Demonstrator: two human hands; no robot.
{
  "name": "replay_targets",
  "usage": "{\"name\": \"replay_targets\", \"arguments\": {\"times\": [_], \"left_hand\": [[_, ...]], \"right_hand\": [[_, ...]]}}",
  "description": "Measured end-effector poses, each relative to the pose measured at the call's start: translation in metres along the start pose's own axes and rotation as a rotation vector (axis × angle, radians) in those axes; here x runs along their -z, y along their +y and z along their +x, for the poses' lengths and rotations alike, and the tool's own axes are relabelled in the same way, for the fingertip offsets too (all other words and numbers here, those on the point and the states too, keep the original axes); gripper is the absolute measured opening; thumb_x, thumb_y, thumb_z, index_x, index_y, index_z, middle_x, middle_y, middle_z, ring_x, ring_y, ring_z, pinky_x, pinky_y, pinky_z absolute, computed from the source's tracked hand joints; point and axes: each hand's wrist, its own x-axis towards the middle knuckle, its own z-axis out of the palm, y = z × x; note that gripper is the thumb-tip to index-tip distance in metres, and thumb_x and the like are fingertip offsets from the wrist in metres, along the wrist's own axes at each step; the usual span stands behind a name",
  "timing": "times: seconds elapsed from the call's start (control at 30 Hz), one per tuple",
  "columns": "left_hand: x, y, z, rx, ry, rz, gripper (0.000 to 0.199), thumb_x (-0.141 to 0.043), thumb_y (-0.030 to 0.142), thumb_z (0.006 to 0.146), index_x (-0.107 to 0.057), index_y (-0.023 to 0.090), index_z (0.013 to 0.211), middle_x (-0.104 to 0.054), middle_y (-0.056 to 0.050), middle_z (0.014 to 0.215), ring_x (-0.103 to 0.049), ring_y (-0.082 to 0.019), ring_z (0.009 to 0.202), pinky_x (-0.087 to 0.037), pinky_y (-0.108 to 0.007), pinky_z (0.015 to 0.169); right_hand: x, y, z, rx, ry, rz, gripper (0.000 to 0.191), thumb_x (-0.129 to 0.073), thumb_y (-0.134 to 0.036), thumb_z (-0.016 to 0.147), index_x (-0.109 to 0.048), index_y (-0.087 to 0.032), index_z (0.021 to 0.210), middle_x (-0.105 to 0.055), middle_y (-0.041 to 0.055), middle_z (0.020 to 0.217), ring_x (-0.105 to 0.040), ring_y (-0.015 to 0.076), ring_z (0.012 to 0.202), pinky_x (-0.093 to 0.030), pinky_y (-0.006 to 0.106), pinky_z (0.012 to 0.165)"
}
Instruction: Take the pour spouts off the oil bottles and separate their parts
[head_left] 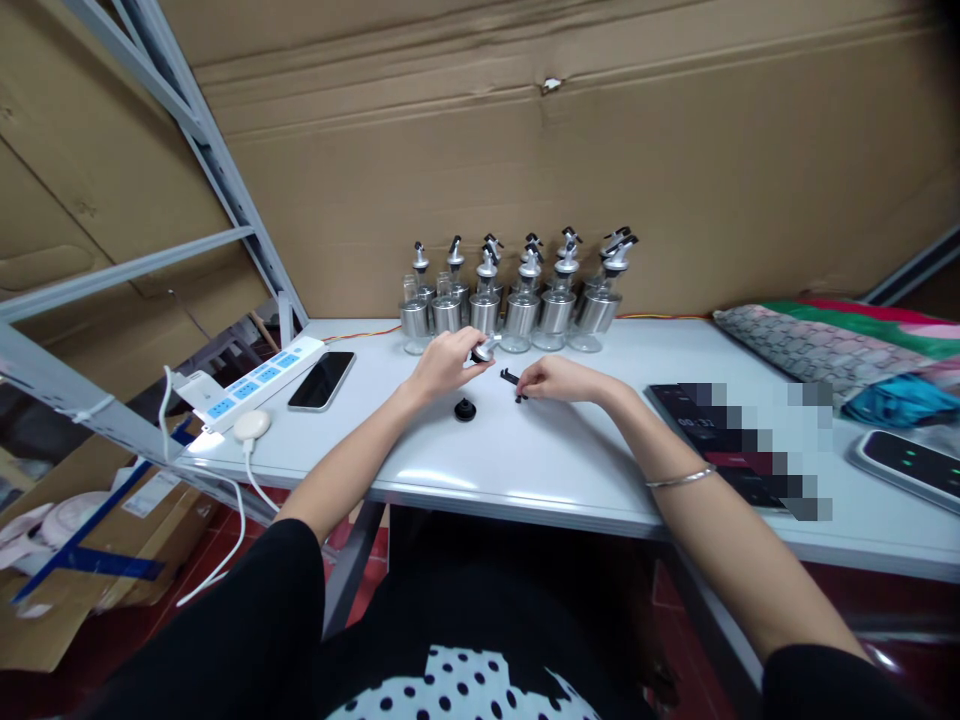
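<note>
My left hand (448, 362) pinches a silver pour spout (487, 347) with a dark underside, held above the white table. Just to its right, my right hand (553, 380) holds a small black lever piece (510, 377) between its fingertips. The spout and the lever are apart. On the table below my left hand lies a round black stopper (465, 409). Behind the hands stand several glass bottles with steel sleeves (520, 318) in two rows; most carry silver spouts with black levers, while two at the front left have none.
A power strip (259, 380), a phone (322, 381) and a round white charger (252, 425) lie on the left of the table (450, 470). At right are a dark tablet (705, 430), another device (911, 462) and colourful packages (847, 350). Cardboard (480, 150) stands behind.
</note>
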Motion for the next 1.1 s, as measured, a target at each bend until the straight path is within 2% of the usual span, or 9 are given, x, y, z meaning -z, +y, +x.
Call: {"name": "replay_targets", "arguments": {"times": [0.13,0.23,0.4,0.47,0.63,0.83,1.1], "left_hand": [[0.000,0.000,0.000,-0.008,0.009,-0.003,0.020,-0.059,0.033,0.083,-0.053,0.016,0.093,-0.061,-0.001,0.082,-0.057,-0.013,0.071,-0.037,-0.024,0.066],[0.000,0.000,0.000,-0.013,0.012,-0.004,0.019,-0.059,0.031,0.083,-0.053,0.016,0.093,-0.061,-0.001,0.082,-0.057,-0.013,0.070,-0.037,-0.024,0.066],[0.000,0.000,0.000,-0.007,0.014,-0.006,0.020,-0.059,0.032,0.082,-0.053,0.016,0.093,-0.061,-0.001,0.081,-0.057,-0.013,0.070,-0.038,-0.024,0.065],[0.000,0.000,0.000,-0.005,0.016,-0.009,0.020,-0.059,0.033,0.082,-0.053,0.016,0.092,-0.061,-0.002,0.081,-0.057,-0.013,0.070,-0.038,-0.024,0.065],[0.001,0.001,0.000,-0.003,0.023,-0.019,0.020,-0.058,0.033,0.083,-0.053,0.016,0.092,-0.061,-0.002,0.081,-0.057,-0.013,0.070,-0.038,-0.024,0.064],[0.001,0.000,0.000,-0.011,0.024,-0.005,0.022,-0.058,0.034,0.083,-0.054,0.015,0.094,-0.062,-0.002,0.080,-0.058,-0.013,0.070,-0.039,-0.024,0.065],[-0.001,-0.002,-0.001,-0.006,-0.014,0.001,0.023,-0.059,0.031,0.082,-0.055,0.016,0.099,-0.063,-0.002,0.082,-0.059,-0.013,0.072,-0.038,-0.024,0.065]], "right_hand": [[0.000,-0.002,-0.001,-0.030,0.001,0.013,0.030,-0.047,-0.033,0.078,-0.071,-0.014,0.077,-0.066,0.0031,0.066,-0.054,0.0136,0.062,-0.039,0.024,0.061],[-0.002,-0.004,-0.002,-0.015,0.010,0.034,0.032,-0.050,-0.038,0.078,-0.069,-0.014,0.069,-0.064,0.0027,0.062,-0.051,0.0121,0.058,-0.037,0.024,0.058],[-0.003,-0.003,0.000,-0.013,-0.013,0.055,0.026,-0.055,-0.034,0.077,-0.069,-0.014,0.069,-0.064,0.0026,0.059,-0.054,0.0131,0.058,-0.040,0.024,0.058],[-0.004,0.000,0.002,-0.011,0.038,0.028,0.023,-0.053,-0.028,0.079,-0.071,-0.014,0.074,-0.067,0.0036,0.064,-0.057,0.0148,0.062,-0.042,0.024,0.061],[-0.007,0.012,0.010,0.125,0.304,-0.096,0.029,-0.048,-0.008,0.076,-0.073,-0.015,0.089,-0.071,0.0082,0.099,-0.064,0.0198,0.088,-0.046,0.028,0.084],[-0.013,0.022,0.017,0.233,0.264,-0.189,0.035,-0.046,-0.005,0.077,-0.074,-0.017,0.094,-0.070,0.0084,0.103,-0.064,0.0202,0.091,-0.049,0.029,0.086],[-0.017,0.021,0.020,0.194,0.277,-0.292,0.042,-0.043,0.000,0.073,-0.072,-0.013,0.101,-0.068,0.0117,0.107,-0.063,0.0228,0.098,-0.047,0.030,0.090]]}}
